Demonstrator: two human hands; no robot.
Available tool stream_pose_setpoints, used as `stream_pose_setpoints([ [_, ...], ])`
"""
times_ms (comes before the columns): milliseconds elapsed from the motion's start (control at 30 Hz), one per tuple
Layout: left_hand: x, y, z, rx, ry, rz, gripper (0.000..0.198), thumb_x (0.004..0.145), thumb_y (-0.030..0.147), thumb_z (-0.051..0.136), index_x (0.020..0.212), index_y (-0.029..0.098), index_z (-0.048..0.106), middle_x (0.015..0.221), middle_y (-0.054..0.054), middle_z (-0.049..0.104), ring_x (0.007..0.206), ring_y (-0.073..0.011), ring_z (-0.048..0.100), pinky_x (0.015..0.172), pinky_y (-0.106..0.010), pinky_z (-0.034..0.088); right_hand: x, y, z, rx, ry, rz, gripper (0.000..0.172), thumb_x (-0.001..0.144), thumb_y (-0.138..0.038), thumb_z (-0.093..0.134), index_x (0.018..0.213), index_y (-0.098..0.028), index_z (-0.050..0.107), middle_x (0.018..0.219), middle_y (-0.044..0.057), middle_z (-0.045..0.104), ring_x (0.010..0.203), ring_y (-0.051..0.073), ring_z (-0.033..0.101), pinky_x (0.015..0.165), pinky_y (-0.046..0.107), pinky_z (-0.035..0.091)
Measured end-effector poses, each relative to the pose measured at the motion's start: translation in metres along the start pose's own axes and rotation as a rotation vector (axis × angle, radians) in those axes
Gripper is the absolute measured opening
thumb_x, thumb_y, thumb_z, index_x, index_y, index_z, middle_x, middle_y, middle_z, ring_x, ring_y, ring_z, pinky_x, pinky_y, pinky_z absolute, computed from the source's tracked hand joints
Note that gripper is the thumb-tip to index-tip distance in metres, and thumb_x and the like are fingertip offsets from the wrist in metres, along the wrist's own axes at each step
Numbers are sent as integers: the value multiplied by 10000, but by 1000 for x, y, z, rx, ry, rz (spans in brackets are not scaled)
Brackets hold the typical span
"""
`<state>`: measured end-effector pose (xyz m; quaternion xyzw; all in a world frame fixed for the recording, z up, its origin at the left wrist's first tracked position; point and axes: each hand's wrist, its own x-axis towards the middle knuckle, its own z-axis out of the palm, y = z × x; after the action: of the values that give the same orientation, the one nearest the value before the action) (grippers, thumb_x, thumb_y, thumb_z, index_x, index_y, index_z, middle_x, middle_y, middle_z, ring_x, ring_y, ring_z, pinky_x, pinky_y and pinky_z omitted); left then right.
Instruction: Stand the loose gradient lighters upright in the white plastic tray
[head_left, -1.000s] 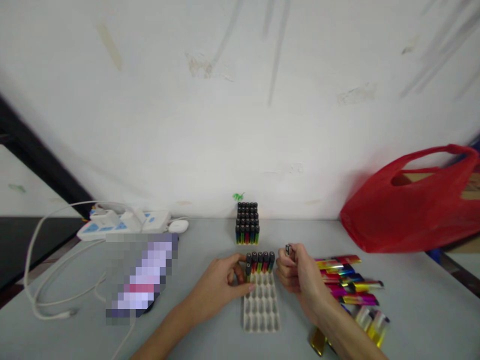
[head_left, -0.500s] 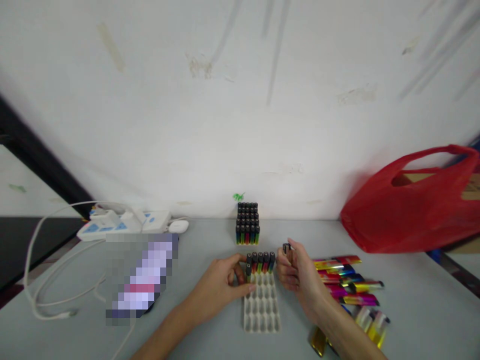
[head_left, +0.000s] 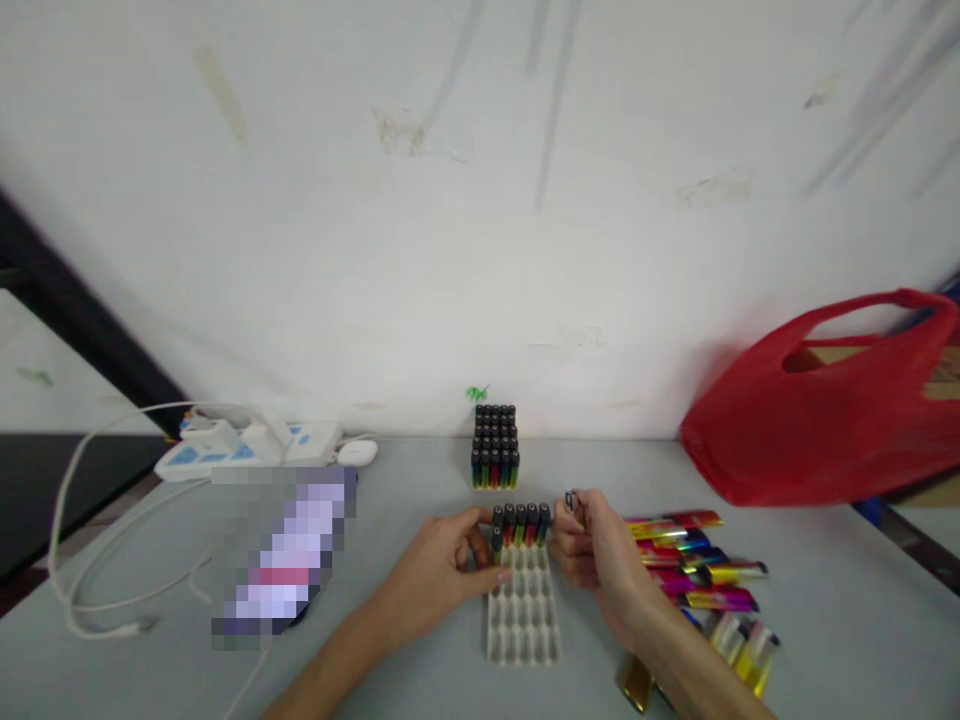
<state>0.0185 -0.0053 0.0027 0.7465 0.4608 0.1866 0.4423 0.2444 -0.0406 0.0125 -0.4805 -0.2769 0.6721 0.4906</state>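
My left hand (head_left: 446, 555) grips the left side of a white slotted tray (head_left: 523, 640), its thumb over the edge and its fingers by the back corner. Lighters with black tops (head_left: 520, 522) stand upright along the tray's back row, and one more is in the left slot of the second row. To the right of the tray, my right hand (head_left: 589, 540) is closed around a lighter (head_left: 570, 500); only its top end shows above the fingers.
Behind the tray, a full block of lighters (head_left: 495, 445) stands near the wall. Loose colourful lighters (head_left: 724, 572) lie right of my right forearm. A red bag (head_left: 817, 420) sits at the back right; a power strip (head_left: 247, 450), cables and a blurred phone (head_left: 292, 550) are at left.
My right hand has turned slightly and shifted a little left, closer to the tray, with the lighter still in it. The left hand and the tray have stayed put.
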Motion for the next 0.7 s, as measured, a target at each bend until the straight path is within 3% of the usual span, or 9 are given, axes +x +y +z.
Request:
stream_pose_setpoints([
  [200,0,3,-1,-28,-17,-16,315,830,378,882,990,158,723,673,92,534,612,-121,440,576,-259,280,4,-1,0,13,45,-68,599,803,-788,677,680,-248,450,564,-122,223,472,70,111,458,245,79],
  [333,-1,5,-1,-41,-27,-10,308,835,376,872,993,164,714,653,101,513,603,-117,436,579,-249,287,0,-2,5,-76,182,-347,640,868,-856,659,894,-217,638,638,-75,409,485,97,287,467,257,180],
  [500,-1,7,-2,-37,-28,-20,303,833,386,867,973,160,720,670,85,537,622,-123,460,580,-247,292,-8,-6,12,-105,179,-591,491,1011,-732,634,1024,-242,670,797,-1,584,688,187,528,639,313,438],
  [600,-1,9,-2,-43,-22,-19,311,828,376,873,991,160,721,684,78,566,619,-126,470,579,-253,300,-11,-7,13,-37,117,-589,428,1030,-695,639,1053,-269,666,851,7,629,736,204,564,710,327,462],
  [700,-2,9,-2,-42,-18,-21,308,827,359,879,1007,160,727,696,73,584,619,-129,478,577,-257,304,-15,-7,13,-152,131,-646,408,1066,-661,606,1031,-265,700,854,15,636,799,219,581,775,339,458],
])
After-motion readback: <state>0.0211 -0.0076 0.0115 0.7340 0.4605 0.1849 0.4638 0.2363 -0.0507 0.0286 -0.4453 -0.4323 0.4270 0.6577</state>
